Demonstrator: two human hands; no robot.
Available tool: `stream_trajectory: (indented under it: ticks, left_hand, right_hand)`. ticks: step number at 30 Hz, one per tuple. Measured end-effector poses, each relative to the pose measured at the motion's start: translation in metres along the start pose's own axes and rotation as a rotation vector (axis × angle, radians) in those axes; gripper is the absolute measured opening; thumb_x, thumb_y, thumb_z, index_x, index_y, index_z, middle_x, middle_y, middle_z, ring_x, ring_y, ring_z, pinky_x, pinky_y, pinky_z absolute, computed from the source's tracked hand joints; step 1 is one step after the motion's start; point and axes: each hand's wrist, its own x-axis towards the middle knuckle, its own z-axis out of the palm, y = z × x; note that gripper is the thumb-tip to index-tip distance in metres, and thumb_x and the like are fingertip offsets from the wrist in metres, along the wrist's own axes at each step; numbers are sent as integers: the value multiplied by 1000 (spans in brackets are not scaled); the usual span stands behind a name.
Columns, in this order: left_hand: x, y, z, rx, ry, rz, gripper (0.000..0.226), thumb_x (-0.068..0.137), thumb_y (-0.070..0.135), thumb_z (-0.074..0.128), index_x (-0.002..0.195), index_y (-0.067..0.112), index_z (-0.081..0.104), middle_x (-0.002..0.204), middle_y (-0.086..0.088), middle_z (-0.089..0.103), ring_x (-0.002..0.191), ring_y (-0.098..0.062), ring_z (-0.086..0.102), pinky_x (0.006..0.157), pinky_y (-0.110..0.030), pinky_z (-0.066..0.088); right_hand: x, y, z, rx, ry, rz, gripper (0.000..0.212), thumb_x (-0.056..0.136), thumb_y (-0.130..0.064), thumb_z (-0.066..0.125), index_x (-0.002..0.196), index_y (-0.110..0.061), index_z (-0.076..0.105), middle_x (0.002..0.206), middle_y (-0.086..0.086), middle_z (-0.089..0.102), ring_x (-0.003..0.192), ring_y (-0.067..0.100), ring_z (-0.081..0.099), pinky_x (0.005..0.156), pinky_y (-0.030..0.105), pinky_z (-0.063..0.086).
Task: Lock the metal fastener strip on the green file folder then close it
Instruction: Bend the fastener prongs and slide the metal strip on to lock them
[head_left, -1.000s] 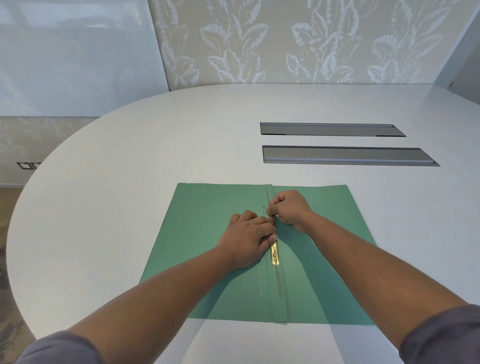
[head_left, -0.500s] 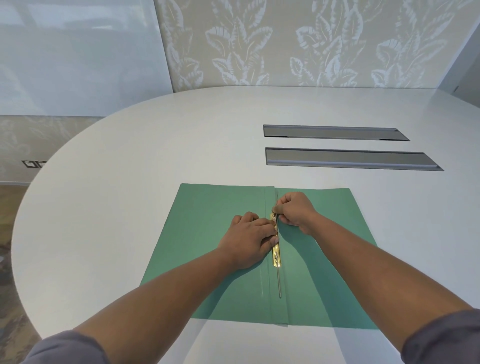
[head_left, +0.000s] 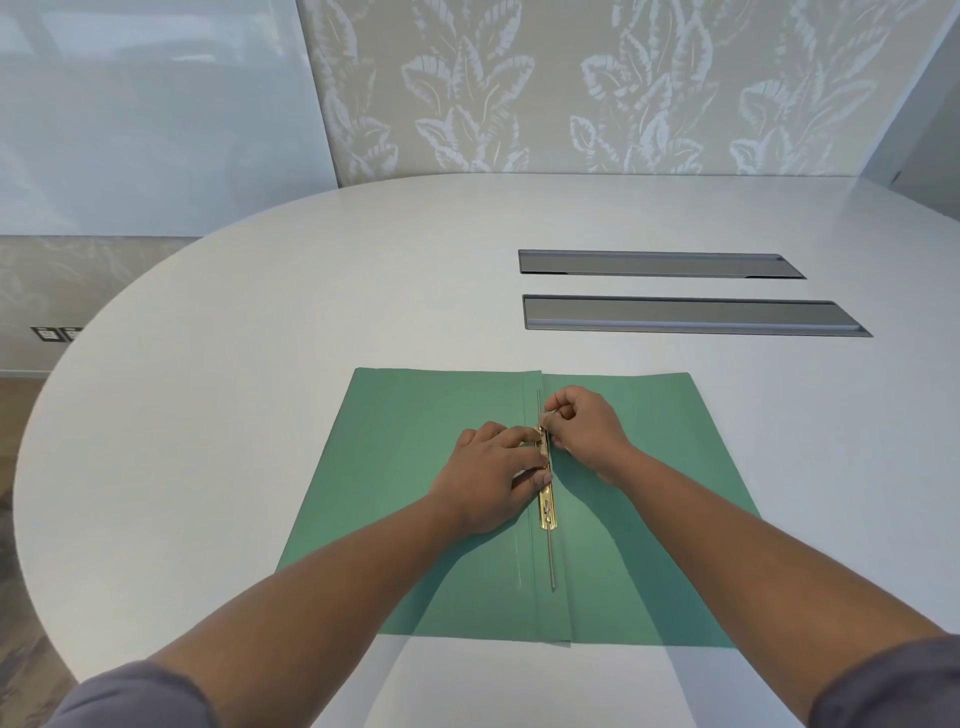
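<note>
No readable text, labels or numbers anywhere.

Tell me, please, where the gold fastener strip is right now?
In the head view, the gold fastener strip lies along the open green folder's centre fold, between the left hand and right hand.

Both hands meet at centre frame, forearms entering from the lower corners.

Left hand (head_left: 491, 480) lies palm down, fingers (head_left: 530, 475) extended toward the right and pressed flat, fingertips at the midline. Right hand (head_left: 584, 428) sits just above and right of it, curled into a loose fist, thumb and forefinger pinched together at its left edge. The two hands nearly touch. Grey sleeves show at both lower corners.
</note>
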Motion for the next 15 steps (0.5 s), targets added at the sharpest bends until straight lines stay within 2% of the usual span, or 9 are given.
stream_trajectory:
  ticks: [5,10,15]
  left_hand:
    - [-2,2,-2,12,17,9,41,97,61,38,114,39,69,135,11,60,119,-21,50,93,-42,39]
    - [-4,5,-6,46,25,17,43,97,59,37,115,37,70,129,13,64,117,-21,54,92,-41,42]
    - [-6,8,-8,86,44,31,39,100,51,41,114,30,71,123,12,69,112,-20,59,90,-39,47]
  right_hand:
    - [-19,5,1,-75,19,-91,3,90,-20,72,92,-21,72,84,-4,72,78,16,68,81,43,60]
    - [-37,4,0,-59,-17,-95,13,91,-14,71,104,-16,75,95,-2,76,90,14,71,90,39,59]
    - [-61,8,-5,-94,-46,-147,18,91,-13,69,108,-14,76,99,-2,76,91,10,70,89,35,58]
